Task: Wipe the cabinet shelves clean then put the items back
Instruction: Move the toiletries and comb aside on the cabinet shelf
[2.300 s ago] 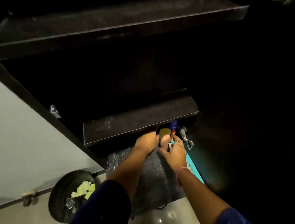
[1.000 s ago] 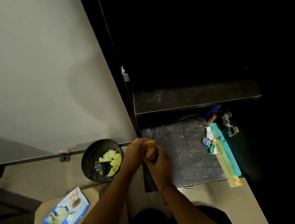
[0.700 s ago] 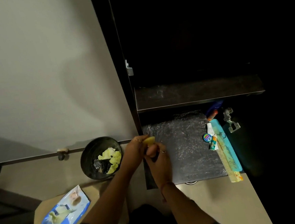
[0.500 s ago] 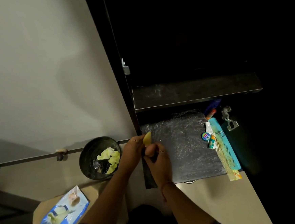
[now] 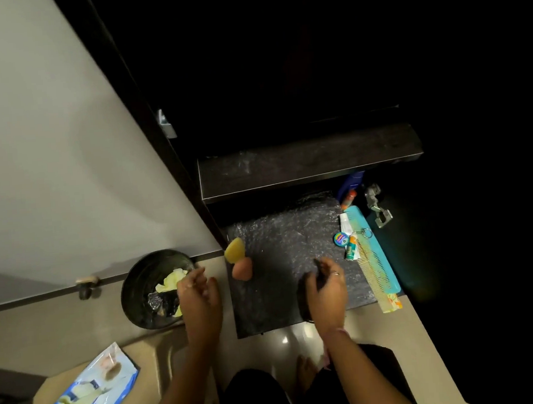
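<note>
Two small make-up sponges, a yellow sponge [image 5: 234, 250] and a pink sponge [image 5: 241, 269], lie touching at the left edge of the bottom cabinet shelf [image 5: 286, 232], which is lined with crinkled clear plastic. My left hand [image 5: 199, 291] hovers just left of them beside the bin, fingers apart and holding nothing. My right hand [image 5: 326, 288] is over the middle of that shelf with its fingers curled; something dark shows at the fingertips, too dim to identify. A dusty dark upper shelf [image 5: 303, 163] sits above.
Along the shelf's right side lie a teal comb [image 5: 374, 257], a round tin [image 5: 340, 238], a small tube [image 5: 351, 248] and a blue bottle [image 5: 349, 182]. A black bin [image 5: 138, 294] with yellow wipes stands left. A blue wipes packet [image 5: 86, 397] lies lower left. The open white door [image 5: 48, 155] is at left.
Both hands held the two sponges together at the shelf's left edge; now the sponges lie on the shelf. My left hand drew back toward the bin and my right hand moved right.
</note>
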`<state>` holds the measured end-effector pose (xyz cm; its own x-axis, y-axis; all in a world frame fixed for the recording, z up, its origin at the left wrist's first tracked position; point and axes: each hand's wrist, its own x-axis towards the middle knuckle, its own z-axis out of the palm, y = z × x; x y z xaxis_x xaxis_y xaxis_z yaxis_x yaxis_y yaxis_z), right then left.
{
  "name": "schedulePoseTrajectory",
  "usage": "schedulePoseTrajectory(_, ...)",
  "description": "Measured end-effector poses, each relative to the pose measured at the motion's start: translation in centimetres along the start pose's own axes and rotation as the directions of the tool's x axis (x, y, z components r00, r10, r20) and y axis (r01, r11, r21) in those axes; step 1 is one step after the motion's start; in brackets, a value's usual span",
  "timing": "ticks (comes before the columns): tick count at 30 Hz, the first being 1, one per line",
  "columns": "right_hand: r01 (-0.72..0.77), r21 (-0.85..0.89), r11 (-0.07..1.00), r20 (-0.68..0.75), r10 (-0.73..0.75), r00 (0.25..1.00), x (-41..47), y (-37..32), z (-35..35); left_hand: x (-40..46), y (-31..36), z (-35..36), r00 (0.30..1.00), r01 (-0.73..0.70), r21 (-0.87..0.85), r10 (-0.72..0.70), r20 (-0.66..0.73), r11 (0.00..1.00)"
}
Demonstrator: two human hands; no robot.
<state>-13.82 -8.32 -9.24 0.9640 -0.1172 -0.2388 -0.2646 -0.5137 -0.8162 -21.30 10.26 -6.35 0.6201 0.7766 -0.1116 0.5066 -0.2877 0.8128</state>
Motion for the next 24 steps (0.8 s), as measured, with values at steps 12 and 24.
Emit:
schedulePoseTrajectory(12, -0.110, -0.248, 0.962, -0.065, 0.097, 0.993, 7.4, 2.9, -6.9, -5.3, 7.8, 16.4, 0.707, -0.486, 0.043, 0.364, 0.606, 0.873)
schedulePoseTrajectory(24, -0.136, -0.392, 0.910, 0.016, 0.154, 0.988, 11.4, 2.2, -4.3, -0.9, 10.9, 23.6, 0.735, -0.414, 0.313, 0.111, 0.669, 0.855)
